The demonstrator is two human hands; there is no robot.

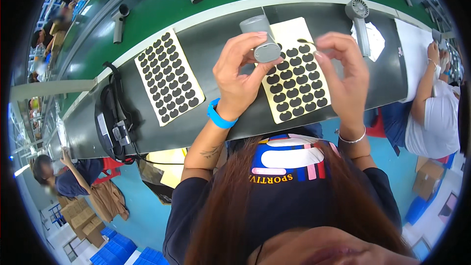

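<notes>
Gray handheld fan [268,53] is up over the table [216,29], base end facing the wearer, left hand [237,71] curled snugly around it. Right hand [347,71], kinda blurry, has thumb and finger nearly closed, pinching a little black sticker [304,41] above the yellowish sticker sheet [289,30].

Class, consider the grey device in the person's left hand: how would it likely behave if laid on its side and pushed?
The grey device seems stiff, since its edges look crisp in the left hand. Laid on its side, it might roll or rock, as its body looks rounded. Its smooth-looking surface could make it slightly slippery.
</notes>
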